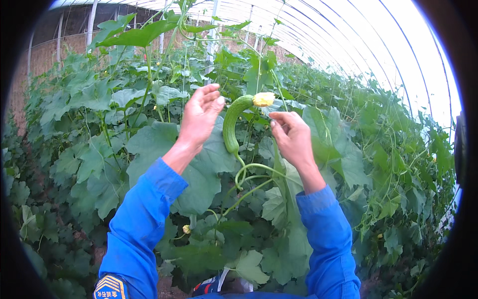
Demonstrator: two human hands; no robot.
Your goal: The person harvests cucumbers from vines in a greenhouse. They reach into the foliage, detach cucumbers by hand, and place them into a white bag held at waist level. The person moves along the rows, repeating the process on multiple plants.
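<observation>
A curved green loofah gourd [232, 125] rises from a bent stem between my hands, with a yellow flower [263, 99] at its upper tip. My left hand [201, 110] is raised just left of the gourd, apart from it, fingers loosely bent and palm turned inward. To the right of the flower is my right hand [293, 136], its thumb and forefinger close together. Whether anything thin lies between those fingertips cannot be made out. A broad leaf [198, 168] spreads behind the gourd and my left wrist.
Dense leafy vines stand all around under a plastic greenhouse roof [358, 41]. Strings and tendrils run upward among them. A large leaf [140, 34] juts out at the upper left. White posts [90, 22] stand behind. A smaller yellow flower [186, 229] shows low down.
</observation>
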